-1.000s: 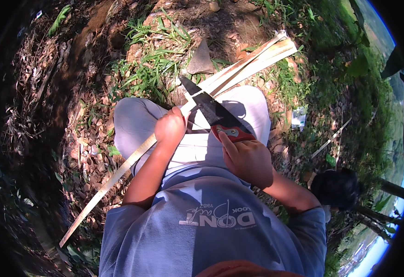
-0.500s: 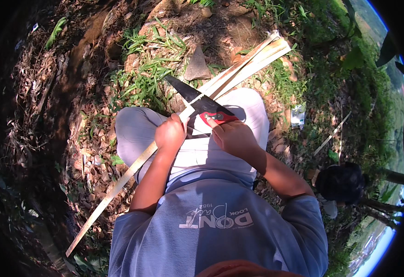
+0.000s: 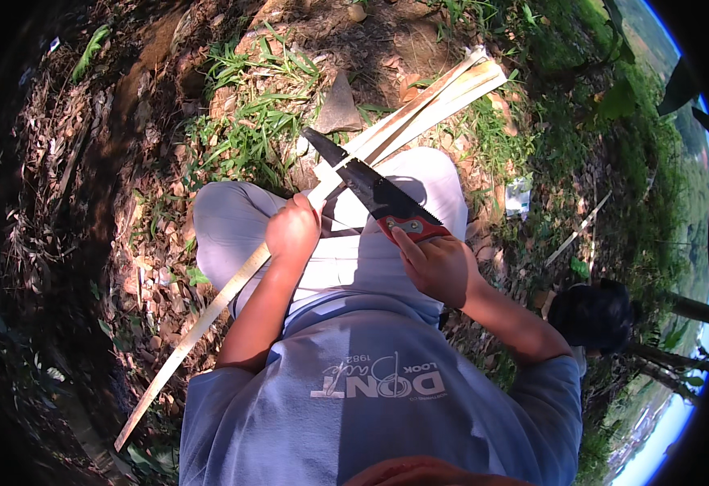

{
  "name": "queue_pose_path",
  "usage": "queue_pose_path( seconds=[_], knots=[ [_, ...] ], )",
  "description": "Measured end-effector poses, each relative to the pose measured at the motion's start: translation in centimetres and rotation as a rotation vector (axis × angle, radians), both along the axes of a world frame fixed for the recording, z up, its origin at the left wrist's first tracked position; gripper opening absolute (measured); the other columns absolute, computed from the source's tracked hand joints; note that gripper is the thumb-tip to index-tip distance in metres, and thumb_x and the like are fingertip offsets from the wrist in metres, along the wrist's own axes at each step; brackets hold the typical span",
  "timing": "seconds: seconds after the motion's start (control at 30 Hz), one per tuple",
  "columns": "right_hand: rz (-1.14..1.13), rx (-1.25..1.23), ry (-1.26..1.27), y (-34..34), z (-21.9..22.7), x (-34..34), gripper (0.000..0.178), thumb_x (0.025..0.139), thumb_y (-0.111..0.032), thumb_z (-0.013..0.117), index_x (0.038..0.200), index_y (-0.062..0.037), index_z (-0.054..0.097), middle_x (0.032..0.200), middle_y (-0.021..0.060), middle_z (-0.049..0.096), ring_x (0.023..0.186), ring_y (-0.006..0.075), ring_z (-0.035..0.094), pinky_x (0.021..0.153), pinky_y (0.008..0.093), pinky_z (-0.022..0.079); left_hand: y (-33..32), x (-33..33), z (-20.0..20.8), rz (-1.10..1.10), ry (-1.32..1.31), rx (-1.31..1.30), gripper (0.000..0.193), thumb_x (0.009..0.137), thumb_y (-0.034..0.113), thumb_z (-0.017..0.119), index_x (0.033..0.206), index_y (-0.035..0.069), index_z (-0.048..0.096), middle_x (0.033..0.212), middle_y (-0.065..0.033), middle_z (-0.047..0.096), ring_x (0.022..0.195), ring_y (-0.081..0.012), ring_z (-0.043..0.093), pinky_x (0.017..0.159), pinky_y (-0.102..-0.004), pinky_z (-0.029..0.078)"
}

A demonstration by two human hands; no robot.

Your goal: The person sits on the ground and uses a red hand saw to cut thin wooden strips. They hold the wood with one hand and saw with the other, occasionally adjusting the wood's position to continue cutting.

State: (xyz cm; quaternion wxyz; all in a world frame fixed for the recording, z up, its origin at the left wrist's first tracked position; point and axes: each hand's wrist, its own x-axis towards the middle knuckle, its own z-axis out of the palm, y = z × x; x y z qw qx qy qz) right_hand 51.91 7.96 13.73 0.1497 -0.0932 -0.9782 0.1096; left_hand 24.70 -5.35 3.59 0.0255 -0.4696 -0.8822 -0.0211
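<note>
My right hand is closed round the red handle of a hand saw, its index finger laid along the handle's side. The dark blade slants up to the left and crosses a long pale wooden strip, touching it. My left hand grips that strip just below the blade. From the hand the strip runs down to the lower left, past my left knee. Beyond the blade, more split pale strips fan out to the upper right, over the ground. Where one strip ends and another begins under the blade, I cannot tell.
A pointed grey stone stands in the grass ahead. Dry leaves and grass surround my folded legs. A whitish wrapper and a thin stick lie to the right. Near my right elbow is a dark rounded object.
My right hand has pulled the saw back, down and to the right, so less of the blade reaches past the strip. The left hand keeps its grip, nearly in place.
</note>
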Motion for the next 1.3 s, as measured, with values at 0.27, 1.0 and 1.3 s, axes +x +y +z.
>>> queue_pose_path(
  seconds=[0.27,1.0,1.3],
  knots=[
    [-0.135,-0.044,-0.108,1.1,-2.9,-6.0,0.047,0.098,-0.022,0.071,0.142,-0.0045,0.067,0.070,0.0100,0.071,0.061,0.0303,0.072,0.059,0.0439,0.060,-0.5,0.1,-0.7,-0.028,0.073,0.052,0.045,0.099,0.050,0.075,0.090,0.009,0.060,0.074,-0.0095,0.071,0.065,-0.0279,0.076,0.058,-0.0392,0.062],
    [-0.087,0.139,-0.126,-1.0,4.6,6.5,0.064,0.087,-0.006,0.072,0.150,-0.0014,0.062,0.063,0.0024,0.059,0.057,0.0247,0.064,0.061,0.0396,0.055,1.9,0.3,-0.1,-0.022,-0.074,0.087,0.048,0.102,0.052,0.070,0.093,0.007,0.060,0.079,-0.0151,0.074,0.069,-0.0349,0.078,0.059,-0.0461,0.062],
    [-0.162,0.101,-0.152,1.0,-0.2,1.6,0.056,0.096,-0.013,0.066,0.150,-0.0009,0.055,0.099,0.0140,0.078,0.079,0.0319,0.075,0.069,0.0451,0.059,3.5,0.7,-1.3,-0.026,0.015,0.112,0.047,0.101,0.054,0.072,0.092,0.009,0.059,0.079,-0.0120,0.075,0.068,-0.0301,0.078,0.059,-0.0422,0.063]
  ],
)
